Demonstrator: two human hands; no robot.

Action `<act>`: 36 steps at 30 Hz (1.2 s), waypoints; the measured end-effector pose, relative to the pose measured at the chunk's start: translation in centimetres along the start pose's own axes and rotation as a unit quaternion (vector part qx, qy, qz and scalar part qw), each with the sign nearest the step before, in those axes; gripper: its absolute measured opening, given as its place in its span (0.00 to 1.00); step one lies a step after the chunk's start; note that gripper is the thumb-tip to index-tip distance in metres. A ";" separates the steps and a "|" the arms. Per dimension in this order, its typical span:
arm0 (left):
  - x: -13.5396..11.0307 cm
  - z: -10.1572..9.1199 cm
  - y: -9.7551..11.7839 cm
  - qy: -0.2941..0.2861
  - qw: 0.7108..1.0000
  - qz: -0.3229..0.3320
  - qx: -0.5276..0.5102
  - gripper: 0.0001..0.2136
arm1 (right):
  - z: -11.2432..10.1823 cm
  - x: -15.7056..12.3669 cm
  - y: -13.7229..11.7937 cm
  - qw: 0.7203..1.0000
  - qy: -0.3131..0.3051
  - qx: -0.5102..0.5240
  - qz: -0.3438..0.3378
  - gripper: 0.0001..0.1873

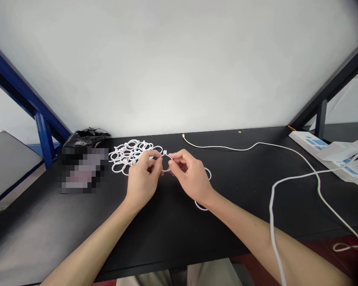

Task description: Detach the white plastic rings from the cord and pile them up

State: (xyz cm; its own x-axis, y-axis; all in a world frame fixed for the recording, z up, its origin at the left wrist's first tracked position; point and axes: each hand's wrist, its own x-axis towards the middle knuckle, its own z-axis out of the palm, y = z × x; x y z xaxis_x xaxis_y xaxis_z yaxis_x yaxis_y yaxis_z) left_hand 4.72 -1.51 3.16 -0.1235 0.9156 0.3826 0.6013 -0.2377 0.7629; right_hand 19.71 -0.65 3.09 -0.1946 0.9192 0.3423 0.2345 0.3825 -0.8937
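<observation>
Where both hands [167, 174] pinch, a white ring [166, 159] spans between.

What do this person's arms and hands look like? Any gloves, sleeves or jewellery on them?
Both arms are bare as far as the view shows: no sleeves in sight. The left hand and the right hand wear no gloves, and no rings, watch or bracelet show on the fingers or wrists. The fingers are slim, with short nails. A white cable crosses over the right forearm.
</observation>
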 end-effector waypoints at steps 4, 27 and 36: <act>-0.2 -0.2 -0.3 0.000 0.999 0.038 0.025 0.05 | -0.3 -0.1 0.2 1.000 -0.019 0.001 -0.014 0.07; 5.6 -3.8 -5.9 0.180 0.967 -0.142 0.115 0.15 | -7.8 2.6 0.7 0.846 -0.121 -0.488 0.177 0.16; 5.5 -3.7 -6.7 0.111 0.965 -0.047 0.232 0.17 | -7.9 2.1 1.5 0.903 -0.155 -0.392 0.079 0.04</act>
State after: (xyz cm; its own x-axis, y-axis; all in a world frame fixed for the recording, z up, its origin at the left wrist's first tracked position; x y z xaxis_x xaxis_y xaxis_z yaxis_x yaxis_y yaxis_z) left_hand -2.91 3.90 2.01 -0.3295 0.8213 0.4657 0.8622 0.0608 0.5028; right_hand 27.19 2.62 4.81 -0.3288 0.9441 0.0232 0.8617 0.3100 -0.4017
